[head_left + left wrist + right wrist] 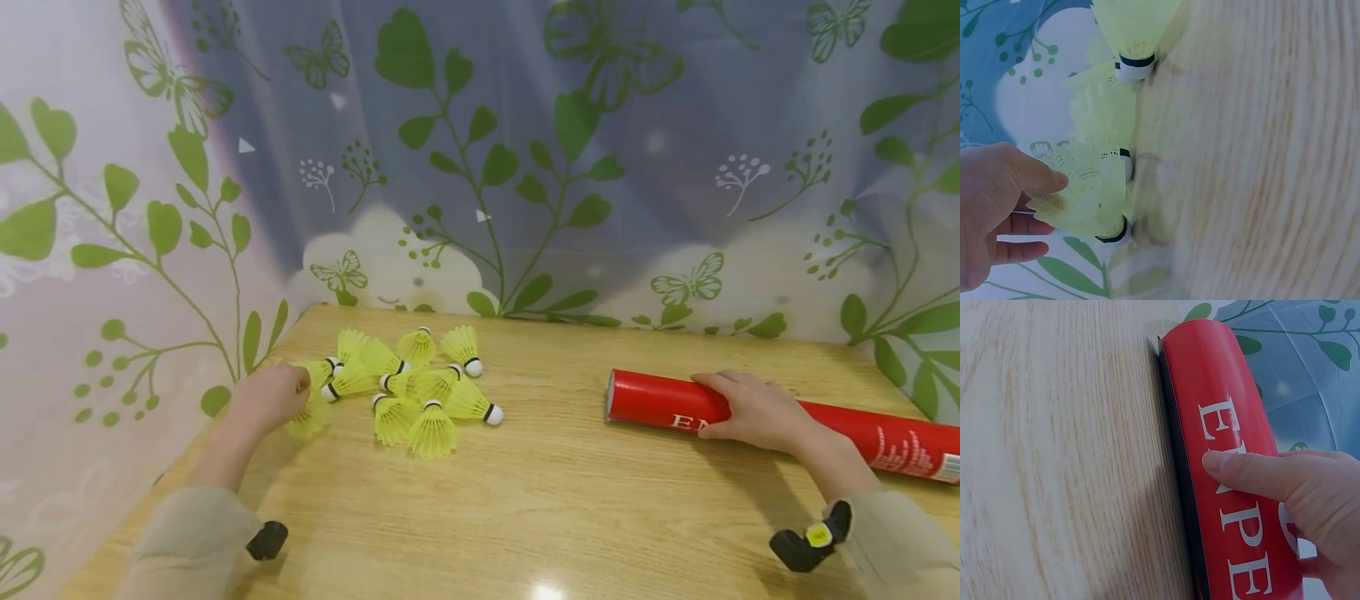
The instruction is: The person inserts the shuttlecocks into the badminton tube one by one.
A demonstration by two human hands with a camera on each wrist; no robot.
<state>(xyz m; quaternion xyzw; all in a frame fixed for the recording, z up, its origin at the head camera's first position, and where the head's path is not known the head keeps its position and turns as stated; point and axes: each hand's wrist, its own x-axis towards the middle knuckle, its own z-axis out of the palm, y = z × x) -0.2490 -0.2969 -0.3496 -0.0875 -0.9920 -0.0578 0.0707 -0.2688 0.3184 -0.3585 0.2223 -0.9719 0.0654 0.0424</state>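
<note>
At the left end of a loose group of yellow shuttlecocks point(433, 429), my left hand point(266, 398) pinches one shuttlecock point(1094, 203) by its skirt. The left wrist view shows the thumb on the near side of that skirt and fingers behind it, with the white cork tip pointing away from the palm. More shuttlecocks lie right beside it. Over on the right, my right hand point(761, 414) grips a long red shuttlecock tube point(648, 398) lying on its side. Its thumb crosses the white lettering in the right wrist view; the other fingers are mostly hidden behind the tube.
Both hands work over a light wooden table point(517, 508). A patterned curtain point(525, 192) with green leaves and butterflies hangs along the table's back and left edges. A black wrist device point(813, 537) sits at the right sleeve, another point(267, 540) at the left.
</note>
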